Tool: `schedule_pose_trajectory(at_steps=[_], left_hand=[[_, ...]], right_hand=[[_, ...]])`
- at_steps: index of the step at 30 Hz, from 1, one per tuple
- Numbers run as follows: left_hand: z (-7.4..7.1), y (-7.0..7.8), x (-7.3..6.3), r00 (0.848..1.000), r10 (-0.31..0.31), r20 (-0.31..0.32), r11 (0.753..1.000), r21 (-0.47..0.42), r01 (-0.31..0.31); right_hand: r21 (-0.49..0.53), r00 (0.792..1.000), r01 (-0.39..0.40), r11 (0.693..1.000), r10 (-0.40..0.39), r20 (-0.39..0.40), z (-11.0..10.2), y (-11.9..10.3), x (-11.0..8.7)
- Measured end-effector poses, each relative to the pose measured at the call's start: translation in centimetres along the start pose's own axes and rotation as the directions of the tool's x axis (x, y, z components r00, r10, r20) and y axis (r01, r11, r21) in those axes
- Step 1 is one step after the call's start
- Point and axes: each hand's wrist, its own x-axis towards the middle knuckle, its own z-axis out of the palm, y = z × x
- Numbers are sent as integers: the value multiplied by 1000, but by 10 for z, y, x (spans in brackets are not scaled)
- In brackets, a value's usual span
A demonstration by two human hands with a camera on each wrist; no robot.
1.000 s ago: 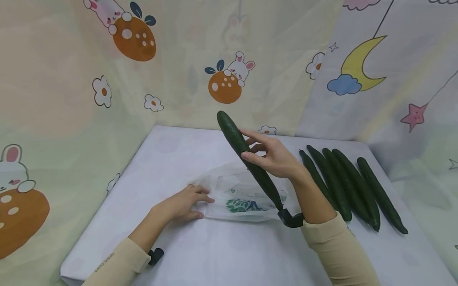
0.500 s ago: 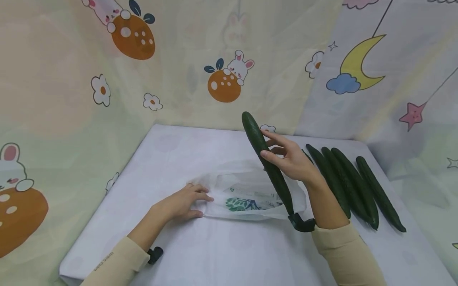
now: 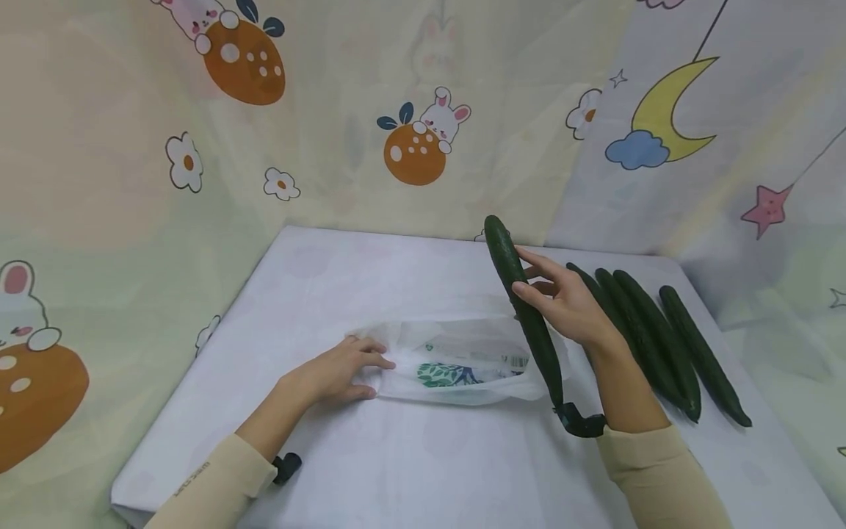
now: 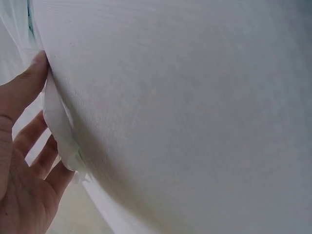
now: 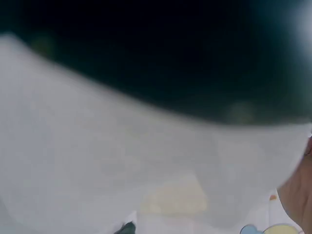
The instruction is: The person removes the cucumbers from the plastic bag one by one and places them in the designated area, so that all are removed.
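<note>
My right hand [image 3: 558, 297] grips a long dark green cucumber [image 3: 518, 294] between thumb and fingers, tilted in the air over the right end of a white plastic bag [image 3: 456, 334]. In the right wrist view the cucumber [image 5: 170, 53] is a dark blur across the top. The bag, with green and blue print, lies flat on the table. My left hand [image 3: 340, 371] rests at the bag's left end, thumb and fingers spread apart. In the left wrist view, a fold of the bag [image 4: 58, 119] lies against the fingers of my left hand [image 4: 29, 161].
Several more cucumbers [image 3: 654, 338] lie side by side at the right of the white-covered table [image 3: 410, 463]. My right forearm partly hides the leftmost ones. A cartoon-printed cloth [image 3: 330, 110] hangs behind the table and along its sides.
My right hand has moved to the right with the cucumber, which now leans closer to upright. More of the bag's print is uncovered. My left hand has stayed in place.
</note>
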Motion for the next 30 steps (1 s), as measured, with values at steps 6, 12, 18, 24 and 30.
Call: schedule_pose_trajectory(at_steps=[6, 12, 18, 24, 30], left_hand=[[-1, 0, 2, 1000, 7, 7, 1000, -5, -7], [-1, 1, 0, 1000, -13, 10, 1000, -19, 13], [-3, -2, 1, 999, -30, 19, 999, -22, 30], [-3, 1, 3, 999, -20, 31, 999, -35, 21], [-2, 3, 1, 999, -27, 24, 999, -23, 28]], right_hand=[[4, 997, -43, 999, 43, -69, -5, 17, -5], [26, 994, -54, 998, 56, -93, -7, 34, -5], [36, 986, -110, 993, 113, -121, -6, 48, -9], [58, 977, -154, 986, 161, -139, -11, 67, -14], [62, 973, -160, 985, 168, -156, -16, 79, -18]])
